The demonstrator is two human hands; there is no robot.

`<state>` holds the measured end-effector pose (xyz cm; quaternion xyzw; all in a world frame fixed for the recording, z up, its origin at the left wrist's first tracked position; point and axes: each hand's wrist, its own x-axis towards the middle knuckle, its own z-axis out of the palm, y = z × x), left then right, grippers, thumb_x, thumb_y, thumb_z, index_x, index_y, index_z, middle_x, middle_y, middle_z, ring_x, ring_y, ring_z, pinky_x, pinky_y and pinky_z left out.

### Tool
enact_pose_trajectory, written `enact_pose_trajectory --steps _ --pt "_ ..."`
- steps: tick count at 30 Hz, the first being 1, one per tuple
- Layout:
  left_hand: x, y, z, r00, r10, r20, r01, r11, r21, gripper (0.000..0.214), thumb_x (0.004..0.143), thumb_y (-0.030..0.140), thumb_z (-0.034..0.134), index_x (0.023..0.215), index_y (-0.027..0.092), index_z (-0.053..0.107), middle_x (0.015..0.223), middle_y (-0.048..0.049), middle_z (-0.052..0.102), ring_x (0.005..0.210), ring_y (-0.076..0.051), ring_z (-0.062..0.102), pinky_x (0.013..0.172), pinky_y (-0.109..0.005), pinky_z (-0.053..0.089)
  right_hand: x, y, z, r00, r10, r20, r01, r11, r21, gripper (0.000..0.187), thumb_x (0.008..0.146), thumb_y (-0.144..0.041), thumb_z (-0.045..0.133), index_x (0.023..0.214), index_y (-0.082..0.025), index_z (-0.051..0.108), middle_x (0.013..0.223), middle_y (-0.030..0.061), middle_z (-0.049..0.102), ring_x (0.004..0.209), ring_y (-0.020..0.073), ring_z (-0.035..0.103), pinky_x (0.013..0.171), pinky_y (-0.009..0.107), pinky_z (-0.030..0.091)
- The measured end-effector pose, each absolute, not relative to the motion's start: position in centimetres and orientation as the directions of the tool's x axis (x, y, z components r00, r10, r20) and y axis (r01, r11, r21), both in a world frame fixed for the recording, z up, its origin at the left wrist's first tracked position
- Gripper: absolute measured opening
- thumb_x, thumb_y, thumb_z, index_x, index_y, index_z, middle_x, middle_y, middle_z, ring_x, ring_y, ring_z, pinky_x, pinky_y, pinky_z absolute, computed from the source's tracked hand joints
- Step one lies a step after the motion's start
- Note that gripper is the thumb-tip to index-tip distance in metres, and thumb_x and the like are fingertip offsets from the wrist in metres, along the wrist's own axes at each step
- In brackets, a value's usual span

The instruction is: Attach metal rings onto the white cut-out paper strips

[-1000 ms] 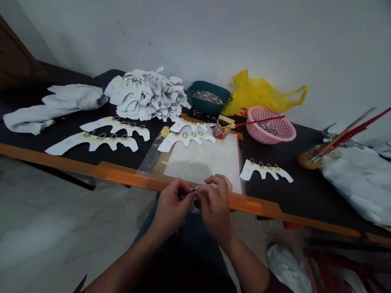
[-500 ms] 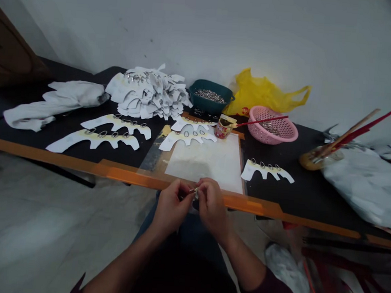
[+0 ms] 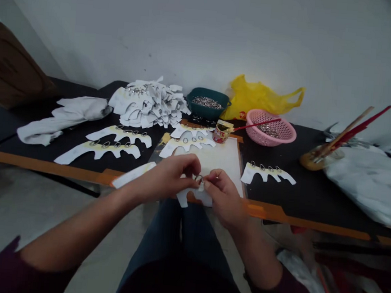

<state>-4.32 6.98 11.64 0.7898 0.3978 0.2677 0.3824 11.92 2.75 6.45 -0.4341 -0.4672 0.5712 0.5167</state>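
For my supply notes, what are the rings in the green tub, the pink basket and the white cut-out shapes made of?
The rings look like silvery metal, perhaps steel, from their glint. The basket looks like glossy moulded plastic, evenly holed. The shapes look like matte paper or thin card, from their creased, curling edges.

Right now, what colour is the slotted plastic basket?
The slotted plastic basket is pink, clearest in the head view.

Readable text: none showing anywhere
Yellow plastic bag (image 3: pixel 260 97): small red round mark showing near lower edge, too small to read
Floral cup (image 3: pixel 220 133): printed pattern showing, no legible lettering
Paper cutout (image 3: pixel 266 173): faint marks showing, too small to read
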Motion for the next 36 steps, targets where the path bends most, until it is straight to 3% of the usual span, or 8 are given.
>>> enact_pose_trajectory --steps 4,6,11,14,20,26,33,36 --pt "-2.4 5.8 6.2 0.319 0.835 0.448 0.626 -0.540 0.562 0.023 0.067 0.019 0.066 0.089 0.019 0.060 0.104 -0.0092 0.056 0.102 -0.027 0.048 0.088 -0.039 0.039 12.0 2.3 2.8 0.172 0.974 -0.148 -0.202 -0.112 -0.973 0.018 0.072 -0.026 0.057 0.079 -0.021 0.042 0.068 -0.0051 0.050 0.058 0.0094 0.046 0.053 0.021 0.037" --pt "-1.3 4.1 3.0 0.222 0.841 0.494 0.693 -0.493 0.527 0.012 0.075 0.018 0.059 0.086 0.018 0.060 0.101 -0.0091 0.054 0.096 -0.024 0.049 0.086 -0.040 0.040 12.0 1.5 1.0 0.284 0.949 -0.138 -0.126 -0.106 -0.986 0.015 0.073 -0.026 0.057 0.078 -0.020 0.044 0.069 -0.0049 0.048 0.061 0.0096 0.045 0.056 0.022 0.038" --pt "0.3 0.7 -0.4 0.040 0.948 0.317 0.589 -0.278 0.759 0.011 0.081 0.019 0.052 0.086 0.017 0.061 0.094 -0.0068 0.054 0.090 -0.018 0.052 0.081 -0.033 0.045 12.0 -0.1 -0.7 0.341 0.933 -0.118 -0.033 -0.114 -0.993 0.012 0.076 -0.028 0.054 0.080 -0.021 0.044 0.070 -0.0041 0.048 0.062 0.0106 0.047 0.059 0.024 0.041" --pt "0.6 0.6 -0.1 -0.009 0.973 0.230 0.532 -0.190 0.825 0.012 0.081 0.020 0.053 0.089 0.018 0.062 0.094 -0.0056 0.055 0.089 -0.017 0.054 0.079 -0.032 0.046 11.9 -0.4 -0.7 0.327 0.936 -0.127 -0.048 -0.118 -0.992 0.013 0.076 -0.029 0.055 0.079 -0.021 0.044 0.071 -0.0032 0.051 0.063 0.0111 0.049 0.060 0.024 0.041" --pt "0.6 1.0 0.0 0.028 0.960 0.277 0.516 -0.251 0.819 0.012 0.081 0.018 0.053 0.088 0.019 0.063 0.092 -0.0043 0.055 0.088 -0.016 0.054 0.079 -0.030 0.047 11.9 -0.4 -0.6 0.284 0.949 -0.137 -0.137 -0.101 -0.985 0.016 0.075 -0.029 0.058 0.079 -0.021 0.044 0.077 -0.0020 0.055 0.071 0.0121 0.054 0.069 0.026 0.043" --pt "0.5 1.0 -0.9 0.107 0.894 0.435 0.549 -0.418 0.724 0.010 0.082 0.013 0.049 0.084 0.018 0.058 0.092 -0.0050 0.055 0.089 -0.016 0.053 0.080 -0.031 0.046 12.1 -0.3 -0.5 0.274 0.946 -0.170 -0.137 -0.136 -0.981 0.015 0.075 -0.028 0.058 0.079 -0.021 0.045 0.072 -0.0042 0.054 0.063 0.0104 0.051 0.060 0.023 0.042" --pt "-0.2 2.9 1.2 0.257 0.947 0.192 0.534 -0.305 0.789 0.011 0.082 0.012 0.044 0.076 0.016 0.052 0.093 -0.0073 0.050 0.090 -0.017 0.050 0.080 -0.033 0.046 12.1 0.0 0.0 0.273 0.956 -0.103 -0.126 -0.070 -0.990 0.014 0.076 -0.025 0.057 0.076 -0.022 0.043 0.082 -0.0009 0.059 0.078 0.0136 0.057 0.073 0.028 0.044" --pt "-0.8 4.3 1.9 0.385 0.895 0.227 0.556 -0.421 0.716 0.009 0.081 0.014 0.046 0.075 0.015 0.053 0.095 -0.0083 0.047 0.091 -0.018 0.048 0.081 -0.034 0.045 12.4 0.1 0.2 0.229 0.970 -0.080 -0.126 -0.052 -0.991 0.015 0.076 -0.024 0.056 0.075 -0.022 0.041 0.080 -0.0013 0.060 0.081 0.0139 0.058 0.074 0.028 0.044"
